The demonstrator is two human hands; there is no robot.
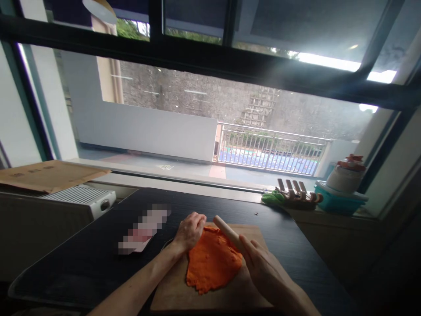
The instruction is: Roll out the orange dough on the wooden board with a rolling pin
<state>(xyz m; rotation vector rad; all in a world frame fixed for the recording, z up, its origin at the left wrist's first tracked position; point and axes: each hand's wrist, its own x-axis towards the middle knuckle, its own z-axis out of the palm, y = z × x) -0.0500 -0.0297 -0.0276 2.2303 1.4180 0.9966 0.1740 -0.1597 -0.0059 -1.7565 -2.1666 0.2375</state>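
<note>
A flattened sheet of orange dough [212,261], uneven at its edges, lies on a wooden board [177,292]. My left hand [190,230] is at the dough's upper left edge with its fingers curled together; the fingertips are hidden, so whatever they pinch does not show. A pale wooden rolling pin [226,229] slants over the upper right edge of the dough. My right hand [259,265] is closed over its near end, which the fingers and palm cover. The pin's far end sticks out free, a little to the right of my left hand.
The board rests on a dark table [82,259]. Left of it lies a blurred-out flat object [144,232]. On the sill at right are a green cloth [272,198], a brown rack [296,193] and a teal box [340,199] with a jar [345,175] on top.
</note>
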